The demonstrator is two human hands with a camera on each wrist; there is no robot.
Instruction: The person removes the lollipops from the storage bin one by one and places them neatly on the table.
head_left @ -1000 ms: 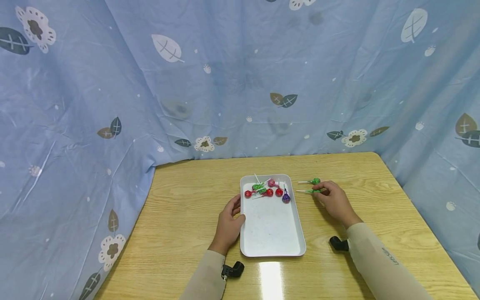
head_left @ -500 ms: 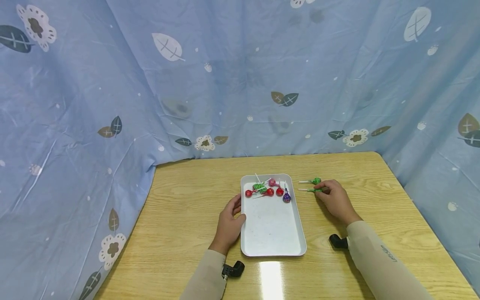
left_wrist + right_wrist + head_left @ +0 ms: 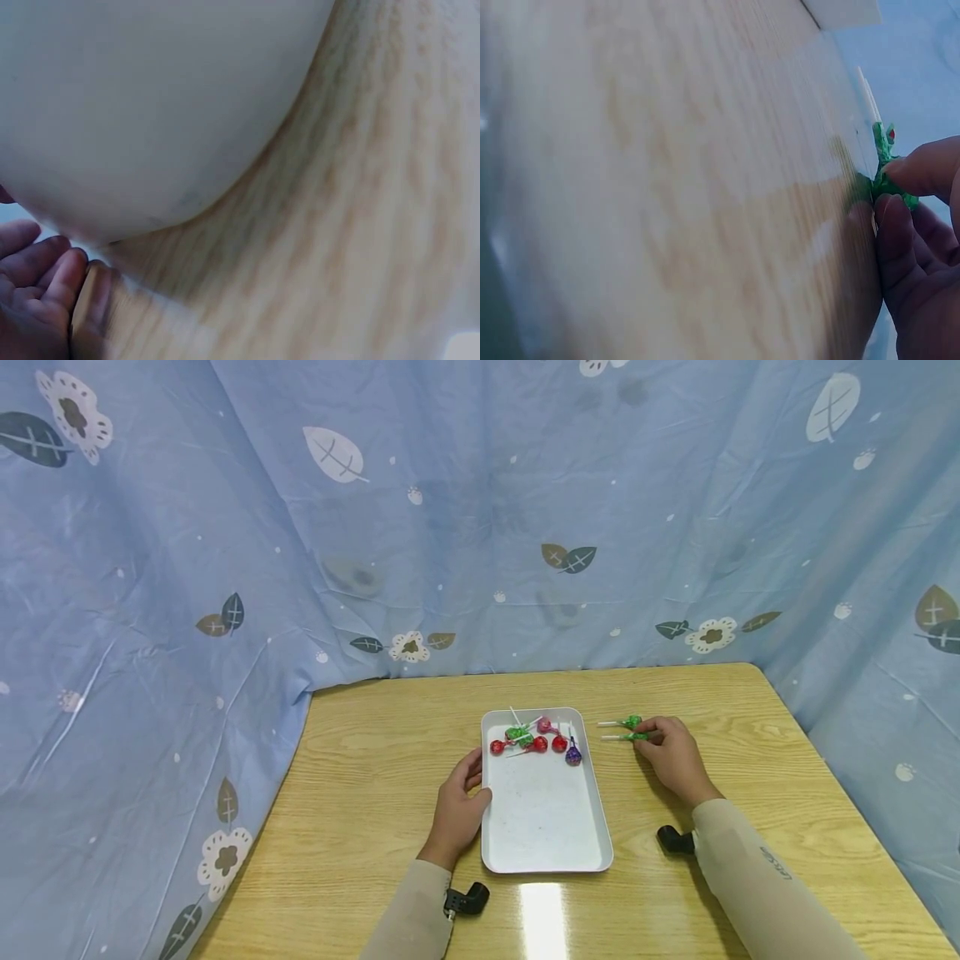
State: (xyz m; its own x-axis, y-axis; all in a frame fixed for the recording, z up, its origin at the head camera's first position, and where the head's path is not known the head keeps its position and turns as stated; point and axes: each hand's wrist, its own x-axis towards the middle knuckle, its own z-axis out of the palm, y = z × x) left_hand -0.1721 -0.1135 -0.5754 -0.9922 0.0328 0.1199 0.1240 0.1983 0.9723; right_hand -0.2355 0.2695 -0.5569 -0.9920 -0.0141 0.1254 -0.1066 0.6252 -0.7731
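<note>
My right hand (image 3: 675, 764) pinches a green-wrapped lollipop (image 3: 637, 737) between thumb and fingertips, low over the table, its white stick pointing left. The right wrist view shows the same lollipop's green wrapper (image 3: 885, 161) between thumb and finger. Just beyond it lies a second green lollipop (image 3: 633, 722), nearly parallel. My left hand (image 3: 457, 814) holds the left side of a white tray (image 3: 547, 818), thumb over the rim and fingers along the outer wall. At the tray's far end lie green lollipops (image 3: 519, 735), red lollipops (image 3: 539, 744), a pink one (image 3: 544, 725) and a purple one (image 3: 573, 755).
The wooden table (image 3: 375, 810) spreads around the tray on both sides. A blue patterned curtain (image 3: 450, 543) hangs along its far edge and both sides. Black wrist cameras (image 3: 468, 899) jut from both sleeves near the tabletop.
My right hand has shifted the pinched lollipop slightly right and away from me, bringing it closer to the other green one. My left hand and the tray stay in place.
</note>
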